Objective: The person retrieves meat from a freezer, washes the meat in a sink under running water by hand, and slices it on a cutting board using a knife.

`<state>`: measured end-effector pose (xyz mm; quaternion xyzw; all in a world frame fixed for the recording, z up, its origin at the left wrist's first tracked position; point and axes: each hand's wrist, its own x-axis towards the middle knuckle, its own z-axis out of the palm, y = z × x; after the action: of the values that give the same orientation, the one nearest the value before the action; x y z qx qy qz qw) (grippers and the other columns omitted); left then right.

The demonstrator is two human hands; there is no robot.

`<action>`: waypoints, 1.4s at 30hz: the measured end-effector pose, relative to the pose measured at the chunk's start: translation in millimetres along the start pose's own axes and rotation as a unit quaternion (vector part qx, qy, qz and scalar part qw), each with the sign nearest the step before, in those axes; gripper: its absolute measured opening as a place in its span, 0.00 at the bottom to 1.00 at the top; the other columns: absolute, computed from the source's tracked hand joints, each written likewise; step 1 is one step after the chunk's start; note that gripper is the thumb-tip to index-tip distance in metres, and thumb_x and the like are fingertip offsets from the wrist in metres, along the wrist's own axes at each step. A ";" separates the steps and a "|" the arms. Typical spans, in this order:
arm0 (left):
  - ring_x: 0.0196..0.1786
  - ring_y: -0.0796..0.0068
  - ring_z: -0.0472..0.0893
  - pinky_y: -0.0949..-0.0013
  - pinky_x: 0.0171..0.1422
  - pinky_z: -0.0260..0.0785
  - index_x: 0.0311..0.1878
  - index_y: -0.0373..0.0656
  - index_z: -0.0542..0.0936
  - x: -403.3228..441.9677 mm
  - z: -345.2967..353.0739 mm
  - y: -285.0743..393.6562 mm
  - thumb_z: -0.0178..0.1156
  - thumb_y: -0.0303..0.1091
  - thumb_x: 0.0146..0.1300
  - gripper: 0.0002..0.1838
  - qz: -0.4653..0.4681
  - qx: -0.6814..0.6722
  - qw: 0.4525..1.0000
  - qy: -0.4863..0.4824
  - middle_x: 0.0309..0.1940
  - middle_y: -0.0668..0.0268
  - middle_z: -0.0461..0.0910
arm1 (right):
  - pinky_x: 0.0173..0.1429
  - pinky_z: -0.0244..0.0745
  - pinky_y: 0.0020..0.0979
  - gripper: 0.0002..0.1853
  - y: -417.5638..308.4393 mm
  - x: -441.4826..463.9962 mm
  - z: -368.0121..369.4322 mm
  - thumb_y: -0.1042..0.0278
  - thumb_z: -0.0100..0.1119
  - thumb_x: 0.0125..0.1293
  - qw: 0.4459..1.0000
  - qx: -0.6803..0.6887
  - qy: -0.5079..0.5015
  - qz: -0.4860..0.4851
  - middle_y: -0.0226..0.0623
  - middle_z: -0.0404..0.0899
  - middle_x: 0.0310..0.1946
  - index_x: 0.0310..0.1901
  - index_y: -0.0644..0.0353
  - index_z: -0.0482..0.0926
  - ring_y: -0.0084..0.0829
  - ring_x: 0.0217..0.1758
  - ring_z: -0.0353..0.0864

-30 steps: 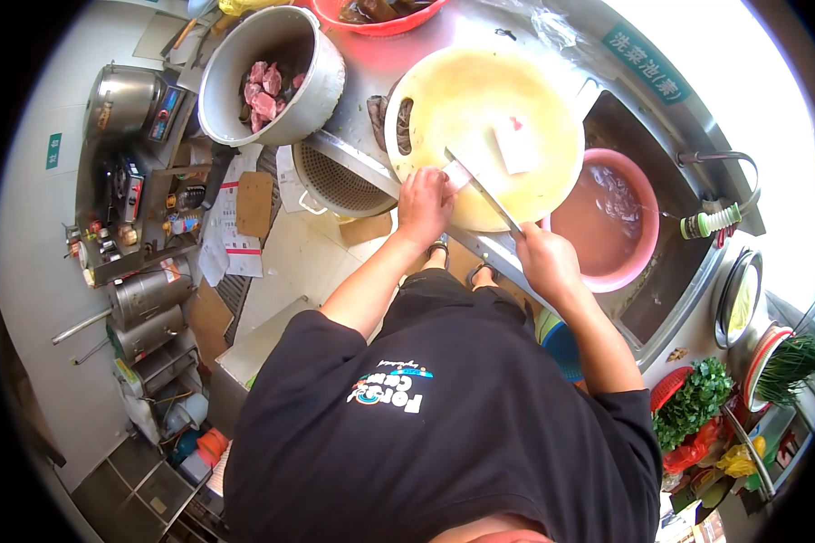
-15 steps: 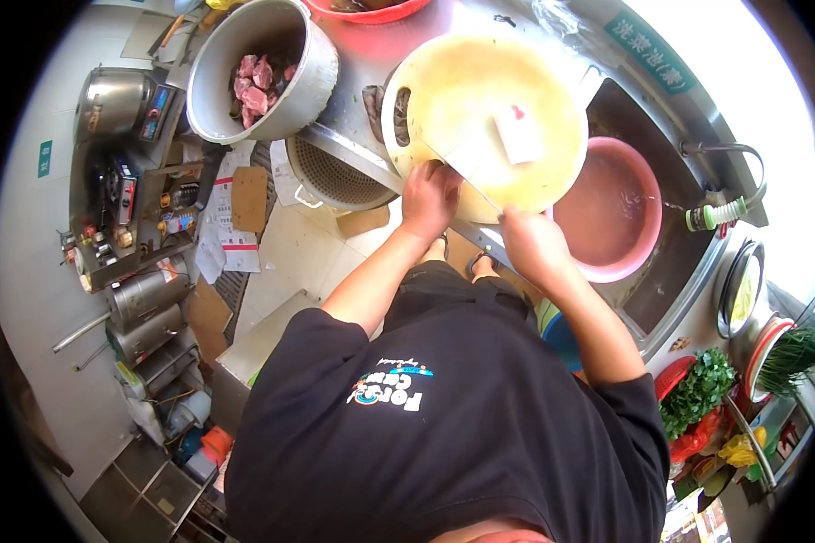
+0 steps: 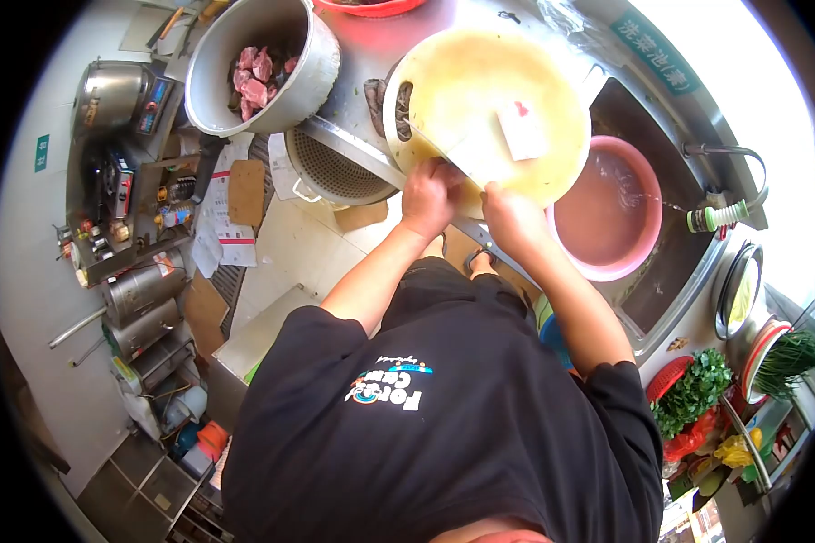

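2 hands work closer together now at the near rim of the round cutting board (image 3: 480, 68). The right hand (image 3: 513, 220), closed around the grip of a knife (image 3: 452, 161), has moved in toward the left hand (image 3: 429, 199), and the blade slants across the board toward its handle slot (image 3: 404, 109) at the left edge. The left hand is bent inward with its fingers curled beside the blade. 1 second ago a pale piece shows at those fingertips; now hand and blade hide that spot, so I cannot tell whether the grasp holds.

The shift suggests the knife is being drawn back through a stroke, though no finished cut is visible. 1 pale block with a red mark (image 3: 520, 134) stays put, flat on the board toward its right edge, apart from both hands. The pink basin (image 3: 654, 217) sits just beyond that edge.
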<state>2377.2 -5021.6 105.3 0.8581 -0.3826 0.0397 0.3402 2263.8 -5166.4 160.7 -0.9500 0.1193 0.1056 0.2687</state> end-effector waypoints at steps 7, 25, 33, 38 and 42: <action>0.44 0.54 0.76 0.56 0.51 0.70 0.37 0.42 0.78 -3.8 1.0 -3.8 0.66 0.27 0.47 0.12 -0.036 -0.008 0.999 -0.014 0.40 0.59 0.77 | 0.37 0.74 0.51 0.05 28.5 -39.7 -6.0 0.71 0.53 0.64 0.999 0.022 0.005 -0.025 0.53 0.78 0.24 0.35 0.63 0.74 0.55 0.31 0.80; 0.42 0.54 0.76 0.57 0.47 0.70 0.37 0.44 0.76 -57.0 -8.7 16.0 0.69 0.24 0.43 0.17 -0.083 0.005 0.996 0.041 0.38 0.62 0.77 | 0.36 0.75 0.50 0.07 12.9 -50.0 -8.8 0.70 0.53 0.63 0.997 0.072 -0.010 -0.039 0.51 0.80 0.27 0.35 0.65 0.74 0.53 0.31 0.81; 0.53 0.68 0.78 0.64 0.52 0.75 0.57 0.34 0.69 -61.1 -8.5 34.4 0.65 0.37 0.61 0.26 -0.558 -0.450 0.691 0.093 0.50 0.59 0.76 | 0.40 0.74 0.51 0.07 20.9 -52.5 -0.3 0.68 0.53 0.66 0.996 0.055 -0.042 -0.058 0.53 0.81 0.29 0.37 0.64 0.75 0.54 0.35 0.81; 0.44 0.70 0.82 0.66 0.54 0.75 0.53 0.37 0.77 -69.7 -5.0 8.0 0.59 0.31 0.64 0.15 -0.512 -0.529 0.676 -0.040 0.41 0.62 0.81 | 0.37 0.75 0.48 0.07 20.1 -63.9 2.3 0.71 0.53 0.64 0.995 0.038 -0.006 -0.095 0.50 0.81 0.29 0.41 0.64 0.76 0.52 0.33 0.81; 0.43 0.68 0.83 0.63 0.55 0.76 0.48 0.38 0.79 -72.1 -1.2 4.6 0.57 0.27 0.63 0.11 -0.508 -0.595 0.623 -0.002 0.40 0.62 0.82 | 0.34 0.75 0.46 0.10 8.9 -87.0 15.5 0.73 0.54 0.62 0.997 -0.023 0.017 -0.067 0.47 0.80 0.28 0.45 0.63 0.77 0.49 0.30 0.81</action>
<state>2323.5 -4977.6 85.1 0.5267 0.1732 -0.3777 0.7416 2176.6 -5150.7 166.5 -0.9634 0.0575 0.0737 0.2512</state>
